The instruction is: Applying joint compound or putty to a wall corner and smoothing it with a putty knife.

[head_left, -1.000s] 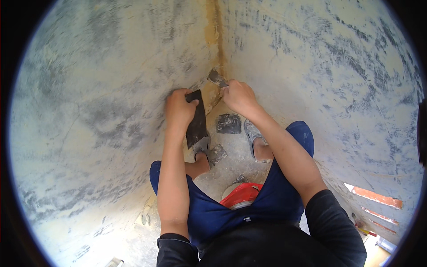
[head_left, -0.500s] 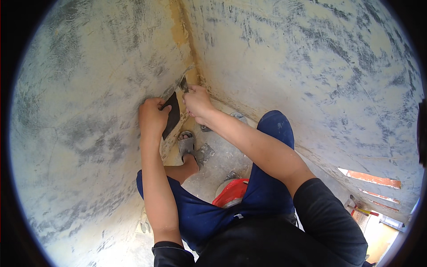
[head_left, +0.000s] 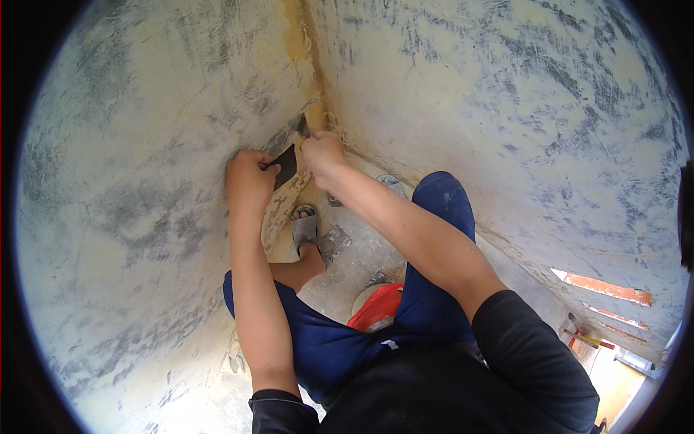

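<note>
Close to the left wall (head_left: pixel 137 181), my left hand (head_left: pixel 248 179) pinches a thin, flat, black plate (head_left: pixel 287 167) between thumb and fingers. I cannot tell whether the plate touches the wall. My right hand (head_left: pixel 324 155) is closed around a putty knife (head_left: pixel 303 124), its grip mostly hidden by the fingers. The knife's dark blade points up against the left wall, just short of the yellowish corner (head_left: pixel 316 72) where the two walls meet. Both hands are side by side, with a small gap between them.
On my right rises a patchy grey-and-cream wall (head_left: pixel 463 123), with slots (head_left: pixel 603 287) low down. Between my legs stands a bucket with a red bag (head_left: pixel 377 307) over it. My sandalled foot (head_left: pixel 305 224) rests on the dusty floor (head_left: pixel 358 253) beneath my hands.
The black plate has turned, from hanging steeply downward to a flatter tilt toward the corner. My right hand and the putty knife have shifted slightly up and right along the wall.
</note>
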Tool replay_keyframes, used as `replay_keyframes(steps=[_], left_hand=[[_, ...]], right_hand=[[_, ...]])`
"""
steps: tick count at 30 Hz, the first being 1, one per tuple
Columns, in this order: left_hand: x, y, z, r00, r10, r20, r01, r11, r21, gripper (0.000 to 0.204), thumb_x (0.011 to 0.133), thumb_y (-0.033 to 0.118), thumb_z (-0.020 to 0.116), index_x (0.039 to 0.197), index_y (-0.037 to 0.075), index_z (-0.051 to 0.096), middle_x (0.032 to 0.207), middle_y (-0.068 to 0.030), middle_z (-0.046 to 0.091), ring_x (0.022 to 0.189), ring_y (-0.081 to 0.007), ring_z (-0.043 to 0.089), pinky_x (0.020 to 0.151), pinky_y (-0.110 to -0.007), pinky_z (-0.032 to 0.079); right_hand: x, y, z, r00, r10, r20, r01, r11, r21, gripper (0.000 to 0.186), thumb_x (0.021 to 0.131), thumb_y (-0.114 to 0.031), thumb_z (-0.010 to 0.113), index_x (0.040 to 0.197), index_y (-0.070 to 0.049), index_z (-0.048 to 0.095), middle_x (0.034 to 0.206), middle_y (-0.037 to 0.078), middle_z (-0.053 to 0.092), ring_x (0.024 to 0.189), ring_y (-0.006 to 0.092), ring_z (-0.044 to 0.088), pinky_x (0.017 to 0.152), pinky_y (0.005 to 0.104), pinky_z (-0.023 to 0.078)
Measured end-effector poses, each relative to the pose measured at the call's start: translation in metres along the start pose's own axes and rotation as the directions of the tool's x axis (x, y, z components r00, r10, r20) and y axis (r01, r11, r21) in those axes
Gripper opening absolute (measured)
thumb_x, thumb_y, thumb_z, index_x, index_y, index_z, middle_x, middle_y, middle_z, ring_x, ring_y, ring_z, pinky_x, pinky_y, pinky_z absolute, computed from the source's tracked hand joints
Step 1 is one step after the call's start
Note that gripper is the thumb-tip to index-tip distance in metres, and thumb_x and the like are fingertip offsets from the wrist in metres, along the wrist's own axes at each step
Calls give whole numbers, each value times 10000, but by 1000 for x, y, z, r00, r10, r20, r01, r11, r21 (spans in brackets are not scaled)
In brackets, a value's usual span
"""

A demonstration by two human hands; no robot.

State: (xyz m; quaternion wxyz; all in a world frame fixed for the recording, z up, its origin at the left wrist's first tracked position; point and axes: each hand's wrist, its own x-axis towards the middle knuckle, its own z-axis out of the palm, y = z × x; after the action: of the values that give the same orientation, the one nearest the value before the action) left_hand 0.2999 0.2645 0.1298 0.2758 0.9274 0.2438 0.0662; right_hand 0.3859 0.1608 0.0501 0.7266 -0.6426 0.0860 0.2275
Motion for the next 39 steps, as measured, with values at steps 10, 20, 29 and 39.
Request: replay_keyframes(steps=[10, 20, 29, 39], left_hand=[[-3, -6, -1, 1000, -9, 8, 9, 1000, 23, 262, 768, 88, 853, 993, -30, 788, 904, -211, 771, 832, -314, 759, 774, -390, 573], [-2, -5, -1, 998, -59, 30, 58, 998, 35, 221, 763, 99, 836, 966, 19, 805, 930, -193, 773, 898, -364, 750, 804, -434, 574], [-4, -12, 2, 1000, -26, -4, 26, 998, 52, 252, 749, 110, 853, 963, -10, 797, 895, -213, 766, 832, -343, 755, 774, -407, 575], [-7, -19, 1, 1000, -24, 5, 24, 998, 61, 253, 746, 112, 855, 964, -3, 796, 914, -202, 764, 869, -355, 749, 780, -421, 574]], right_hand=[[-15, -30, -9, 987, 154, 39, -157, 981, 111, 256, 916, -12, 588, 1129, 35, 722, 788, 100, 659, 627, 152, 582, 500, 345, 408], [-7, -20, 3, 997, 83, -6, -83, 994, -76, 334, 917, -20, 568, 1214, 66, 694, 1030, 193, 729, 871, 230, 680, 705, 390, 538], [-4, -23, -1, 984, 175, 37, -177, 983, 39, 310, 878, 44, 513, 1139, 100, 670, 934, 177, 676, 771, 240, 649, 623, 419, 514], [9, -56, -27, 964, 211, 161, -223, 973, 62, 70, 933, 10, 541, 977, 5, 595, 774, 124, 616, 512, 147, 433, 431, 320, 312]])
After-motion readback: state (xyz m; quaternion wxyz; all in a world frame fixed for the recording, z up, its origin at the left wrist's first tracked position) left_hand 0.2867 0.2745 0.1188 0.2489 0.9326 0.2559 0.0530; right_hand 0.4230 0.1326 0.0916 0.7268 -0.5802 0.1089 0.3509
